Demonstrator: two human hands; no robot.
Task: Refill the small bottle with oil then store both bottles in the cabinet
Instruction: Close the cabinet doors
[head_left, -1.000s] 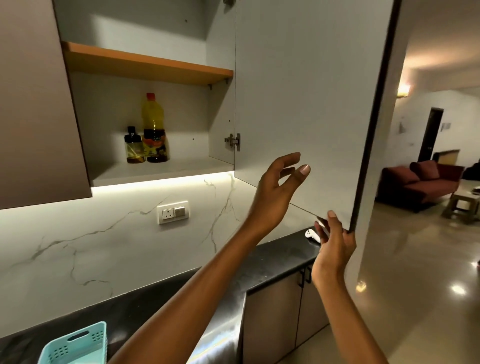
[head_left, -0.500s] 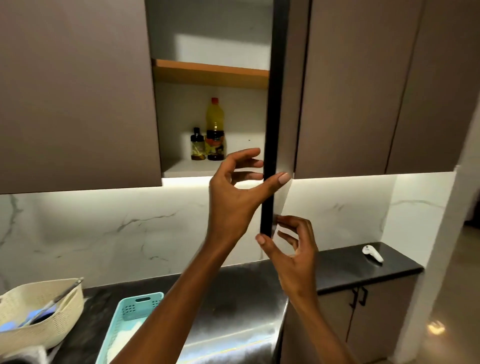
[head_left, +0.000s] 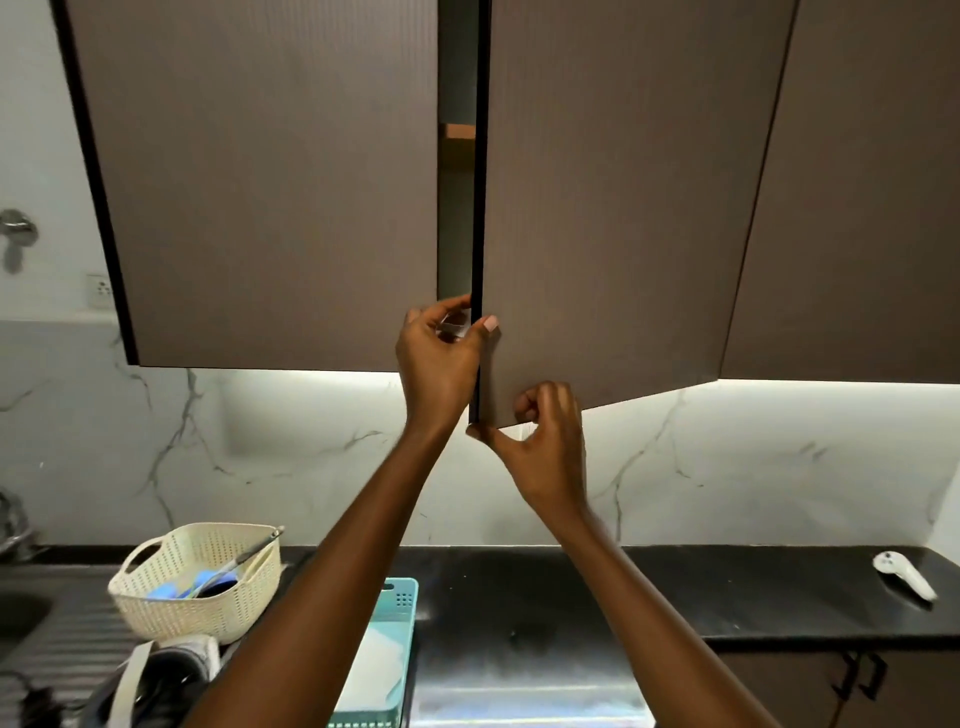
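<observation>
white marbled wall (head_left: 727, 467); under-cabinet light strip (head_left: 291, 375); black countertop (head_left: 727, 597); wall socket (head_left: 100, 289)

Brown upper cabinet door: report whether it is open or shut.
Slightly open: the brown upper cabinet door leaves a narrow gap; both hands grip its edge.

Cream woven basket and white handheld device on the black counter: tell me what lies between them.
In the head view, the turquoise plastic tray, both forearms, and bare black countertop.

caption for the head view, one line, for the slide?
Both hands on the free edge of the nearly shut cabinet door: left hand at the edge, right hand at its bottom corner.
</observation>
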